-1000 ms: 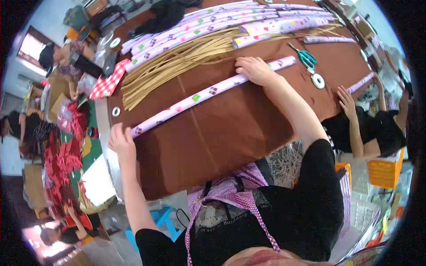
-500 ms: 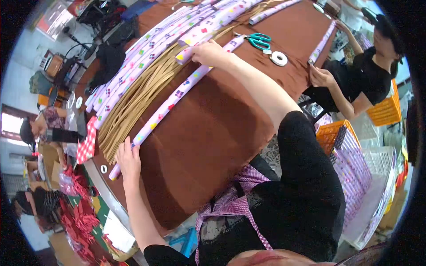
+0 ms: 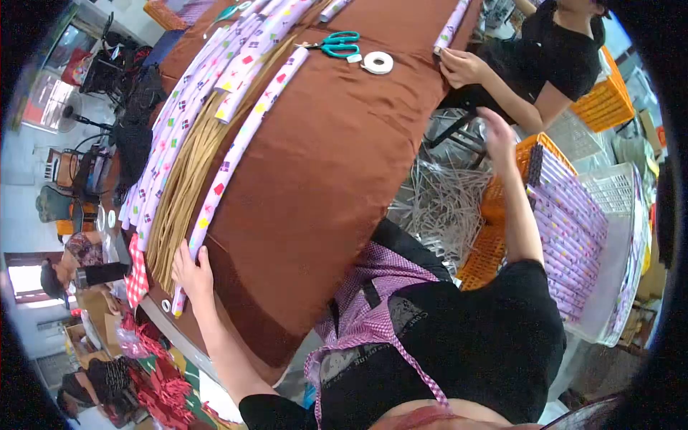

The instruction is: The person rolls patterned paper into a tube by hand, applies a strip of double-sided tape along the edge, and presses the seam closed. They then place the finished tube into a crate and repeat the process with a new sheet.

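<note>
A long, thin tube of patterned lilac paper (image 3: 228, 163) lies slantwise on the brown cloth. My left hand (image 3: 192, 274) is closed around its near end, thumb on one side and fingers on the other. Off the table to the right, my right hand (image 3: 499, 137) is slightly blurred, with its fingers stretched out and nothing visible in them. It is nearest to an orange crate (image 3: 541, 143) and the patterned lilac rolls (image 3: 566, 222) stacked beside it. Alongside the tube lie tan strips (image 3: 188, 161) and a pile of lilac paper (image 3: 172, 132).
Teal-handled scissors (image 3: 340, 44) and a white tape roll (image 3: 378, 63) rest on the brown cloth (image 3: 308, 172). A co-worker's hand (image 3: 462, 68) holds another patterned roll (image 3: 451, 29) at the right table edge. Shredded strips (image 3: 444, 204) cover the floor below. A white basket (image 3: 613, 193) stands right.
My right hand has let go of the paper near the tube's far end and swung right, off the table. My left hand stays on the near end. The view has turned right.
</note>
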The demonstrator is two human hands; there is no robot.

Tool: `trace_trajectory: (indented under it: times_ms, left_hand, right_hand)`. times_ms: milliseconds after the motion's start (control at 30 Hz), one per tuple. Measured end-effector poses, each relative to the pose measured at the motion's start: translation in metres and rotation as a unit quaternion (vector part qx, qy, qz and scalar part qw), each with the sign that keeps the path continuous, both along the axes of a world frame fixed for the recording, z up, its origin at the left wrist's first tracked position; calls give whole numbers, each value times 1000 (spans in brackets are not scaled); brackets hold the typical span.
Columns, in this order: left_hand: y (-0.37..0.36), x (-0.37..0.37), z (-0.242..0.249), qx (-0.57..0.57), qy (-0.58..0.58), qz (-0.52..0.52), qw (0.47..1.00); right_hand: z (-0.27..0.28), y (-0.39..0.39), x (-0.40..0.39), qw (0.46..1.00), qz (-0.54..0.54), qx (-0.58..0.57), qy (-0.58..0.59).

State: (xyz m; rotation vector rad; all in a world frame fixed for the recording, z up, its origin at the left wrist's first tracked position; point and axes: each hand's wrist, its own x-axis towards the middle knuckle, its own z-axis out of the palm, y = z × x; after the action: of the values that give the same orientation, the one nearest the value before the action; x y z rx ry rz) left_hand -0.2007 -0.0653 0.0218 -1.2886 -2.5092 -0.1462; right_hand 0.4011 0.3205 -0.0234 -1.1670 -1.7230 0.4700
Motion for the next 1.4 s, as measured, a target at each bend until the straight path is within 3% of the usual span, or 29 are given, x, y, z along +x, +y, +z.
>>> trace_trajectory:
  times_ms: [33,67,100,133,167,200,233,267,300,333,400,500,567,600,667,700,833,933,1067,1233,1400]
  left_hand:
    - [3,1,1,-3,3,6,1000]
    - [9,2,4,-5,2,5,1000]
    - [13,3,5,-7,1,8,1000]
    - [16,4,3,1,14,-3,1000]
    - [17,3,3,9,27,-12,1000]
    - [19,4,5,8,16,-14,1000]
    - [21,6,7,7,6,-19,1000]
    - [23,8,9,4,11,-14,1000]
    - [25,10,9,2,17,-11,1000]
    - [24,6,5,11,21,-19,1000]
    - [25,10,6,13,30,-11,999]
    - [25,11,5,17,33,-9,999]
    - [26,15,7,20,27,-8,999]
    - [26,16,8,21,24,-3,999]
    - [26,19,10,20,20,7,1000]
    - [25,17,8,17,20,13,1000]
    - [19,13,3,36,38,5,999]
    - [15,12,1,46,46,-8,998]
    - [10,10,-1,48,40,-2,998]
    - [8,17,6,54,42,4,998]
    - [11,37,14,111,61,-43,991]
  right_hand:
    - [-36,-6,62,991,-58,-107,54]
    - [-37,-26,97,969,-173,-175,27]
    - [-105,-25,176,982,-176,-35,52]
    - [-111,-52,218,956,-228,-134,124]
    - [-113,-83,233,932,-234,-111,255]
    - [-157,-99,293,912,-206,-85,346]
    - [-164,-126,322,896,-313,-120,292]
    - [-174,-149,335,903,-407,-77,115]
    - [-178,-174,353,881,-450,-140,38]
    - [-199,-192,365,870,-433,-102,212]
    - [-194,-226,373,791,-552,-238,-116]
    - [-216,-260,385,757,-577,-289,-101]
    - [-276,-263,430,778,-570,-235,116]
    - [-275,-259,433,781,-567,-237,115]
    - [-272,-254,441,681,-627,-365,-102]
    - [-262,-250,429,684,-623,-366,-106]
    - [-220,-250,400,621,-446,-488,-421]
    - [-185,-245,360,507,-276,-528,-623]
    - [-209,-256,378,516,-171,-472,-694]
    - [-221,-231,351,662,-147,-569,-466]
    - [-229,-245,319,728,-156,-642,-182]
